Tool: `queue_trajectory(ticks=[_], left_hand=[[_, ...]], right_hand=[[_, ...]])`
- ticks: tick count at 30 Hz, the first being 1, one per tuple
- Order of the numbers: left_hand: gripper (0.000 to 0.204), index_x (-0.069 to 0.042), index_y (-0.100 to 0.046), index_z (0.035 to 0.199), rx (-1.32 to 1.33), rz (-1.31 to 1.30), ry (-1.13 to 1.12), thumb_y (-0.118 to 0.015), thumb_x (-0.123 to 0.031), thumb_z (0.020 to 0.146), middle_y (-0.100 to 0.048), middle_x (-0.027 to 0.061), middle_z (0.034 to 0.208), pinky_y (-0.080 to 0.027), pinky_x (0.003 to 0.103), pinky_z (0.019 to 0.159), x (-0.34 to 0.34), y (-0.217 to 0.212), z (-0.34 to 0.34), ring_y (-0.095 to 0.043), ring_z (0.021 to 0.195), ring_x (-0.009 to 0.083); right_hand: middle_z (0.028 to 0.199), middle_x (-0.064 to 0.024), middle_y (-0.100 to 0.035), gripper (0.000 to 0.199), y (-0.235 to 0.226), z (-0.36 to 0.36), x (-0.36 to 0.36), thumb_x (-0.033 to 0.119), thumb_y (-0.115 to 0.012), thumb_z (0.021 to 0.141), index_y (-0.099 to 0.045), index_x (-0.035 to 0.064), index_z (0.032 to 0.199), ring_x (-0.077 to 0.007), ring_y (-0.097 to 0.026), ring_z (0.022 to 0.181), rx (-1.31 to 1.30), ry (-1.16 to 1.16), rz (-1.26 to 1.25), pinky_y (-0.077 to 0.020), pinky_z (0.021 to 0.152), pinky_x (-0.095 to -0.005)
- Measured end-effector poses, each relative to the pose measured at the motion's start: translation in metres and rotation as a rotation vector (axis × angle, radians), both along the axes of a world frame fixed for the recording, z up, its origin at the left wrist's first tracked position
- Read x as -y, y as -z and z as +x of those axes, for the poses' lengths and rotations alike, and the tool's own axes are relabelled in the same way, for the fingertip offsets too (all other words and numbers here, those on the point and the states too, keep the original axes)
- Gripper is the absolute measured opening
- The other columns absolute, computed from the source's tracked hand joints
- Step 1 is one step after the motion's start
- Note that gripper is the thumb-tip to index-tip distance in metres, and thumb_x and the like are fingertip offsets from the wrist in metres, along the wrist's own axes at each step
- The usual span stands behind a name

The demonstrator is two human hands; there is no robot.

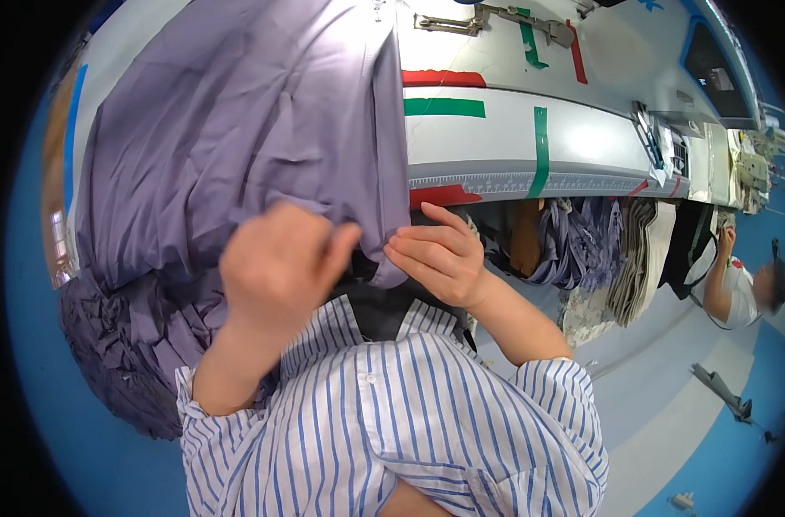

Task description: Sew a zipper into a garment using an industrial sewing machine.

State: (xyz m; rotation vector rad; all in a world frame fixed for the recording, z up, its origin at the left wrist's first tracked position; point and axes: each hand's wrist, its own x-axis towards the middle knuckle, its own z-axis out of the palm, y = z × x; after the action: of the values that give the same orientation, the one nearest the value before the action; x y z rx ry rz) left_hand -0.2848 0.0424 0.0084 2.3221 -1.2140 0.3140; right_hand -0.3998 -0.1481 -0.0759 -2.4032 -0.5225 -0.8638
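Pinching, left fingers: your left hand (276, 267) is curled with the thumb pressed toward the fingertips, nipping the lower hem of the smooth grey-purple woven fabric panel (237, 138); the knuckles face the camera, so the fingertips themselves are hidden.
Right fingers: your right hand (435, 254) has its fingers laid close together and bent, pinching the same hem at its lower right corner; the thumb lies on top, pointing left.
Gap between hands: close, the two grips just beside each other on the hem, not touching.
Fabric panel: it lies spread over the left part of the pale grey work table (582, 142) and hangs over the near edge to where you grip it; creases run diagonally across it.
Below the hands: a crumpled heap of matching grey-purple cloth pieces (125, 353) sits under the hanging edge, on your left side.
Sleeves: your blue-and-white striped shirt (409, 422) fills the lower middle, both cuffs rolled up the forearms.
Table markings: green and red tape strips (444, 93) lie beside the panel's right edge; a printed ruler strip (496, 183) runs along the table's front edge.
Under the table: bundles of purple, beige and dark cloth (599, 258) hang or rest there.
Far right: another person (746, 289) in a white top stands on the blue floor (30, 345), well apart from you.
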Motion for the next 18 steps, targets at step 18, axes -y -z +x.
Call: queue_trajectory(ticks=[18], left_hand=[[0.02, -0.008, -0.056, 0.076, -0.259, 0.336, 0.596, -0.073, -0.019, 0.079, -0.057, 0.0034, 0.064, -0.048, 0.03, 0.047, 0.027, 0.009, 0.006, -0.062, 0.053, 0.0174]], right_hand=[[0.107, -0.0068, -0.07, 0.008, 0.01, 0.003, 0.01, 0.009, -0.068, 0.073, -0.068, 0.0052, 0.08, -0.0243, -0.066, 0.113, -0.058, -0.123, -0.004, -0.0466, 0.109, -0.0543]])
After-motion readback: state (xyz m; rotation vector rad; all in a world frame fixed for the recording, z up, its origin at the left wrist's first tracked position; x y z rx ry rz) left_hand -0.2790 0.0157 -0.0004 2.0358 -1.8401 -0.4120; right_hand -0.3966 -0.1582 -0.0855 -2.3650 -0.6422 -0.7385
